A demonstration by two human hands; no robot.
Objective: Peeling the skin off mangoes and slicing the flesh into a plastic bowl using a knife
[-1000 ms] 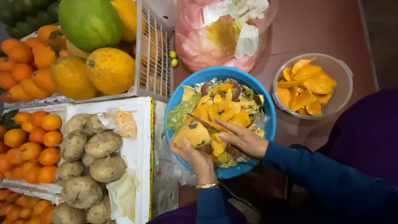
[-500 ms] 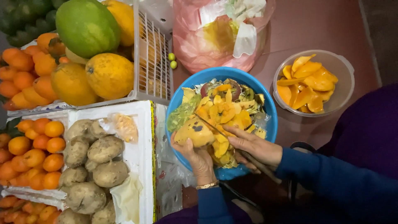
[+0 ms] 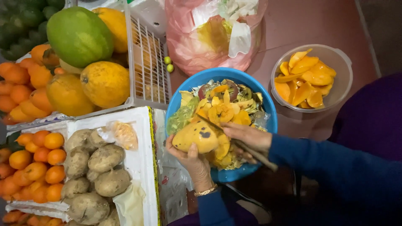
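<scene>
Mango (image 3: 196,136): turned since a moment before, yellow skin up, over blue bowl (image 3: 268,109).
Left hand (image 3: 193,161): fingers curled, cupping it.
Right hand (image 3: 249,140): closed round knife (image 3: 234,138), blade against fruit.

Both hands (blue sleeves) close together, left hand (image 3: 193,161) cupped palm-up, right hand (image 3: 248,139) closed, fingers curled

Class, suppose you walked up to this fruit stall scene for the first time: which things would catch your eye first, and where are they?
At the centre, the left hand holds a yellow, dark-spotted mango over a round blue plastic bowl heaped with peels, while the right hand works a thin knife along it. To the upper right stands a clear plastic tub of orange mango slices. At the upper left a large green fruit tops a white crate.
</scene>
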